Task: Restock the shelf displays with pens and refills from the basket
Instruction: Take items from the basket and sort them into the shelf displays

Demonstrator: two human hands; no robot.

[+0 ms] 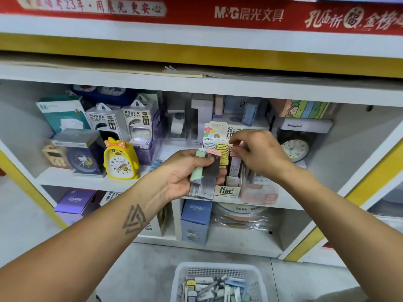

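Left hand (pixel 185 171) grips a fan of refill packs (pixel 204 171); right hand (pixel 259 153), just beside, pinches one pack in the display box (pixel 226 190); basket (pixel 218 269) below both.

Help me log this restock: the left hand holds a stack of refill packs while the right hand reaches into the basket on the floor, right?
Not quite. The head view shows the right hand at the display box on the shelf, not in the basket. The left hand does hold the refill packs.

Both forearms reach forward; the left hand (pixel 185 171) is palm-up with curled fingers, the right hand (pixel 259 152) palm-down, fingertips pinched.
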